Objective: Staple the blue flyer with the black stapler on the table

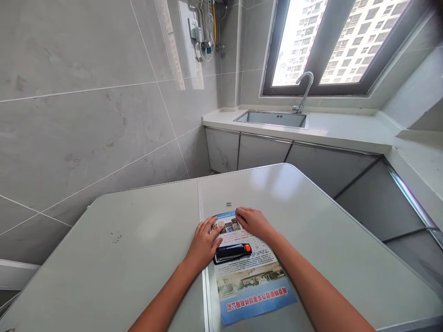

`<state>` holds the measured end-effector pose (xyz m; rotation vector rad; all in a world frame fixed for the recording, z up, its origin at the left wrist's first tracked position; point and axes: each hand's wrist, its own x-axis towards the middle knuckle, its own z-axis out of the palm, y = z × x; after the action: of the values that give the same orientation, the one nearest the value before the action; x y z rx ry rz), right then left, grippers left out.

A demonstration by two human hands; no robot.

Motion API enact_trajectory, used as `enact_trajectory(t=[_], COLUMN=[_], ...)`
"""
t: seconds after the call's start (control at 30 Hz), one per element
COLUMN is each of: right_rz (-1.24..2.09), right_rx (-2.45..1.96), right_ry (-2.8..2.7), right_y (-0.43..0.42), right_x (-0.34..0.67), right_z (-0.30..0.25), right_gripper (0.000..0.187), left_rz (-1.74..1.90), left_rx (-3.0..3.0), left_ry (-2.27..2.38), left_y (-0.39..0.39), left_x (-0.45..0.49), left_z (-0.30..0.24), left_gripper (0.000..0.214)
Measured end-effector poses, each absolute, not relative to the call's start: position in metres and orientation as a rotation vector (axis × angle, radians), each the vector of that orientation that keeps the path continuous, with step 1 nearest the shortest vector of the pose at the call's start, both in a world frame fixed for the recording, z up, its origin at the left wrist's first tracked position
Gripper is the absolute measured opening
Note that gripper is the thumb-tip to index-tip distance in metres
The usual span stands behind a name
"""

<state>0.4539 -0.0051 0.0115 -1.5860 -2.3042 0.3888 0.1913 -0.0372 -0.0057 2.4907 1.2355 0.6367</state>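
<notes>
A printed flyer (249,276) with photos and a blue band lies on the grey folding table (121,240), its far end toward the wall. My left hand (205,242) rests on the flyer's left edge with fingers stretched out flat. At the far top edge, my right hand (254,221) presses down with fingers curled, apparently pinching the paper. A black stapler with an orange end (232,251) lies across the flyer between my hands, touching neither. A small metal staple (229,203) sits on the table just beyond the flyer.
A white counter (339,129) with a steel sink (272,118) and tap (304,90) runs under the window at the back. Tiled wall stands to the left. Counter cabinets close in on the right of the table.
</notes>
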Motion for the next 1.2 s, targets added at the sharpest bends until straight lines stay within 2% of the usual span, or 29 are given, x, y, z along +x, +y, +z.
enact_trajectory(t=[0.43,0.73,0.9,1.07,1.2], right_rz=[0.451,0.451,0.463,0.396,0.300], right_rx=[-1.595,-1.544,-1.512,-1.496,-1.563], right_ry=[-2.187,-2.178,-2.174,-2.030,-1.684], right_y=[-0.010,-0.007,-0.008,-0.005,0.002], right_x=[0.446,0.449,0.450,0.452,0.461], right_z=[0.006,0.006,0.006,0.000,-0.004], right_gripper=[0.011,0.011,0.012,0.014,0.018], left_rz=[0.822,0.877,0.935,0.837,0.674], left_rx=[2.296,2.221,2.231,2.342,2.522], left_ry=[1.535,1.487,1.513,1.342,1.213], left_y=[-0.037,-0.034,-0.036,0.004,0.047], left_x=[0.184,0.188,0.190,0.210,0.241], left_z=[-0.016,-0.012,-0.003,0.014,0.015], left_gripper=[0.033,0.027,0.032,0.024,0.033])
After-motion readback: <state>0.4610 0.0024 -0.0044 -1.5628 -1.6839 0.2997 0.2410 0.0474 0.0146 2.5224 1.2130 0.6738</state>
